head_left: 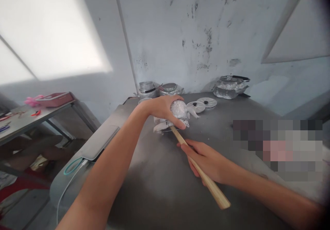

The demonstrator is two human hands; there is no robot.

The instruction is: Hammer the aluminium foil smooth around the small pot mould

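My left hand (162, 109) reaches out over the grey table (160, 182) and closes round a shiny plastic-wrapped lump (178, 109) at the far end of a wooden handle (203, 176). My right hand (207, 162) grips that handle near its middle, fingers wrapped round it. The handle runs slanting from the wrapped end down towards me, its bare end sticking out past my right hand. Crumpled clear wrapping (161, 126) hangs below my left hand.
Two round metal lids (202, 104) lie just behind the wrapped lump. Wrapped metal pots (146, 88) and a wrapped pan (229, 86) stand along the stained wall. A flat grey device with a cable (99, 142) lies at the table's left edge. A side table (38, 115) holds small items.
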